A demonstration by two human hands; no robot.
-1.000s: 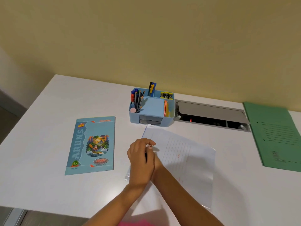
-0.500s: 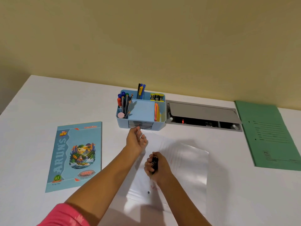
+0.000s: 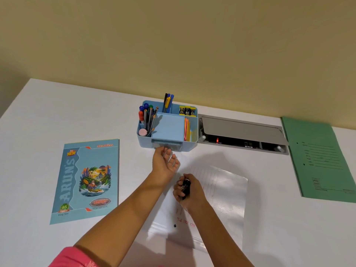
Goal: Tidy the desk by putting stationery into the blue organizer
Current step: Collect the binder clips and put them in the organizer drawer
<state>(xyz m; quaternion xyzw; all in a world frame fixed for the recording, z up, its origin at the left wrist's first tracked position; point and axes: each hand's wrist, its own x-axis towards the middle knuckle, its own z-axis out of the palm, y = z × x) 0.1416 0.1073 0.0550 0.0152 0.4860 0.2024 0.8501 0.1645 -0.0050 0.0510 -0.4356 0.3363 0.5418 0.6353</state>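
The blue organizer (image 3: 190, 146) stands at the back of the white desk, holding pens, pencils, an eraser, sticky notes and small yellow-black items. Its clear front drawer (image 3: 174, 147) sits slightly pulled out. My left hand (image 3: 163, 163) reaches to the drawer, palm turned up, and its curled fingertips hold the drawer's front edge; they are blurred. My right hand (image 3: 189, 193) hovers over a clear plastic sleeve and grips a small black clip (image 3: 185, 186).
A clear sleeve with a lined sheet (image 3: 221, 193) lies under my hands. A blue notebook (image 3: 86, 180) lies to the left, and a green folder (image 3: 319, 158) at the right edge. A grey cable hatch (image 3: 240, 132) stands open beside the organizer.
My left hand left my right hand and moved forward to the organizer's drawer. My right hand stayed over the sleeve, holding the black clip. The camera has drawn closer.
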